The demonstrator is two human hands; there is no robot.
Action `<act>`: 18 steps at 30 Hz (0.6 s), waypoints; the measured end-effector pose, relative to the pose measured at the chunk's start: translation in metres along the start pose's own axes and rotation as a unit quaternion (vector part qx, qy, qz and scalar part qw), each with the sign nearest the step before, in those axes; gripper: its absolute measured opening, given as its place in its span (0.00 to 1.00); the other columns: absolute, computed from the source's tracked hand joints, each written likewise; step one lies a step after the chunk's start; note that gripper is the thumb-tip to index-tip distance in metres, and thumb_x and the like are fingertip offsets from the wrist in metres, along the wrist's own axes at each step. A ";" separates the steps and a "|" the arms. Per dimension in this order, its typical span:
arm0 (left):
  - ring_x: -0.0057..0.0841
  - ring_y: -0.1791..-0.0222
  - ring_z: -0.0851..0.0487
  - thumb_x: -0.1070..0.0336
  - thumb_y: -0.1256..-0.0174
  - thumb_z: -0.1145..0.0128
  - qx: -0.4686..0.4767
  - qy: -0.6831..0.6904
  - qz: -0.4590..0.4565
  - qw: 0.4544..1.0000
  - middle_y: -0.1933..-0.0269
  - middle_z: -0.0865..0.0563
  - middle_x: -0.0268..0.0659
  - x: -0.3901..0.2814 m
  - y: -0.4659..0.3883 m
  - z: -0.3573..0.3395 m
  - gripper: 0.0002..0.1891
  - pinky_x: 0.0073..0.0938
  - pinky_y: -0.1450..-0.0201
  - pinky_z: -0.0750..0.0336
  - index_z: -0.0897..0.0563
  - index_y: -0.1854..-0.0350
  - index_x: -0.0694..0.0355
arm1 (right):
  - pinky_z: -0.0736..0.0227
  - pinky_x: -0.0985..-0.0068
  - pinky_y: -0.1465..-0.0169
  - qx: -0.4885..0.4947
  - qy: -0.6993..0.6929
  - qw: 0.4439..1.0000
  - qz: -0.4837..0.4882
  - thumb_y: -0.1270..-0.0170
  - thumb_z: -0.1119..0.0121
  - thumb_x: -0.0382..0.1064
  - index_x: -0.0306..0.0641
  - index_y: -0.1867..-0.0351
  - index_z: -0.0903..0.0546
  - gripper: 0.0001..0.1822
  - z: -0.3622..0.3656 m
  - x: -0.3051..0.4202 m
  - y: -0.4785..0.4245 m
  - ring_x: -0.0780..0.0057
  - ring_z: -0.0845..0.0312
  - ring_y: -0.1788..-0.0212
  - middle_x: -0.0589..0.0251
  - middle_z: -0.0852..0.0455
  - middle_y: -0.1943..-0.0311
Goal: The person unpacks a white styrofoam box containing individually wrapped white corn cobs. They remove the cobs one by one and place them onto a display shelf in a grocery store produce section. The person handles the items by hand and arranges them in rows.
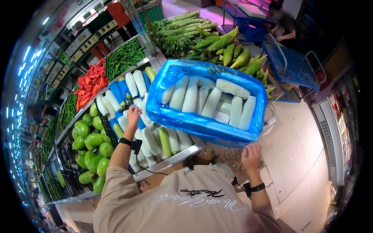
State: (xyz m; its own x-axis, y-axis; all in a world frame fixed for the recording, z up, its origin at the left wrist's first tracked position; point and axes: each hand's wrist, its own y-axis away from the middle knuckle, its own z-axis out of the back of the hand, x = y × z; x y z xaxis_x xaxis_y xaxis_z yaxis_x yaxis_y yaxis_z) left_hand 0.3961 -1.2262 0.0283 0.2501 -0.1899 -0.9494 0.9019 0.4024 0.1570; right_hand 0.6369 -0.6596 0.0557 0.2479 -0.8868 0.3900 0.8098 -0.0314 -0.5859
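Note:
A crate wrapped in blue plastic film [201, 128] rests at a tilt over the right side of the display. Inside it lie several long vegetables in white foam netting [191, 94]. My left hand [134, 115], fingers curled, is over the display bin to the left of the crate. Below that hand are more long vegetables in white and blue foam netting [150, 141], with a bare pale green one [165, 142] among them. My right hand [252, 155] is at the crate's near right corner, fingers bent; whether it grips the film is hidden.
Green eggplants [94, 139] fill the bin to the left, with red peppers [90, 81] and green chillies [125, 56] beyond. Corn in husks [233, 55] and celtuce stalks [186, 24] lie behind the crate. A blue cart [297, 64] stands at right, near another person [284, 26].

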 end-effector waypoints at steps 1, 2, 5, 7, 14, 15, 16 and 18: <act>0.34 0.63 0.14 0.65 0.31 0.43 -0.013 -0.060 -0.116 0.991 0.62 0.14 0.41 -0.014 0.003 -0.007 0.08 0.31 0.57 0.21 0.20 0.56 0.65 | 0.30 0.59 0.49 -0.007 -0.010 1.000 -0.003 0.47 0.37 0.28 0.38 0.65 0.20 0.08 0.002 0.002 0.001 0.55 0.23 0.56 0.58 0.20 0.63; 0.36 0.61 0.14 0.65 0.31 0.42 -0.022 -0.117 -0.228 0.966 0.61 0.14 0.41 -0.042 0.012 -0.023 0.09 0.33 0.55 0.21 0.19 0.56 0.65 | 0.30 0.59 0.49 -0.011 -0.009 1.000 -0.005 0.47 0.37 0.28 0.38 0.65 0.20 0.08 0.005 0.006 -0.002 0.55 0.23 0.56 0.58 0.19 0.64; 0.43 0.49 0.18 0.65 0.35 0.39 0.053 -0.217 -0.511 0.830 0.51 0.15 0.44 -0.140 0.061 -0.068 0.11 0.40 0.44 0.25 0.18 0.54 0.64 | 0.30 0.58 0.48 -0.006 -0.019 1.000 0.000 0.47 0.37 0.28 0.37 0.64 0.20 0.08 0.005 0.021 -0.014 0.54 0.23 0.56 0.58 0.19 0.63; 0.47 0.38 0.25 0.63 0.33 0.40 0.239 -0.258 -0.524 0.776 0.38 0.22 0.49 -0.170 0.071 -0.089 0.15 0.44 0.35 0.31 0.18 0.48 0.65 | 0.30 0.57 0.47 0.011 -0.034 0.999 0.012 0.47 0.37 0.28 0.36 0.63 0.20 0.09 0.001 0.029 -0.021 0.53 0.23 0.55 0.57 0.19 0.62; 0.52 0.29 0.33 0.47 0.28 0.46 0.210 -0.491 -0.602 0.594 0.30 0.29 0.52 -0.170 0.021 -0.161 0.30 0.50 0.27 0.40 0.28 0.31 0.61 | 0.49 0.48 0.26 0.122 0.068 0.990 -0.027 0.51 0.29 0.36 0.35 0.33 0.32 0.40 -0.016 0.039 -0.039 0.44 0.44 0.27 0.45 0.35 0.31; 0.53 0.29 0.33 0.46 0.28 0.47 0.188 -0.508 -0.588 0.601 0.29 0.30 0.52 -0.168 0.000 -0.163 0.31 0.51 0.26 0.41 0.30 0.30 0.61 | 0.52 0.47 0.25 0.138 0.080 0.987 -0.025 0.51 0.28 0.38 0.35 0.31 0.35 0.44 -0.021 0.034 -0.039 0.44 0.47 0.25 0.45 0.38 0.29; 0.53 0.29 0.34 0.46 0.28 0.48 0.178 -0.495 -0.559 0.641 0.29 0.30 0.53 -0.164 -0.026 -0.162 0.32 0.50 0.26 0.41 0.30 0.30 0.64 | 0.55 0.46 0.24 0.153 0.091 0.984 -0.022 0.52 0.27 0.40 0.35 0.28 0.38 0.48 -0.025 0.030 -0.040 0.44 0.50 0.23 0.45 0.41 0.27; 0.50 0.30 0.31 0.47 0.27 0.48 0.179 -0.467 -0.537 0.679 0.31 0.28 0.54 -0.166 -0.061 -0.161 0.32 0.46 0.27 0.39 0.30 0.31 0.68 | 0.56 0.48 0.23 0.146 0.080 0.986 -0.031 0.52 0.26 0.40 0.37 0.28 0.37 0.48 -0.026 0.030 -0.041 0.45 0.49 0.24 0.46 0.40 0.27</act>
State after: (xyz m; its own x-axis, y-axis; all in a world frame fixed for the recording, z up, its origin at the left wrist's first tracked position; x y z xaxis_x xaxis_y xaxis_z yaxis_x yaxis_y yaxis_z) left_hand 0.2431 -1.0753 0.1329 -0.6563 -0.7544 -0.0082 0.7266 -0.6291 -0.2760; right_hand 0.5976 -0.6971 0.0726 0.1250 -0.9494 0.2881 0.9448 0.0253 -0.3267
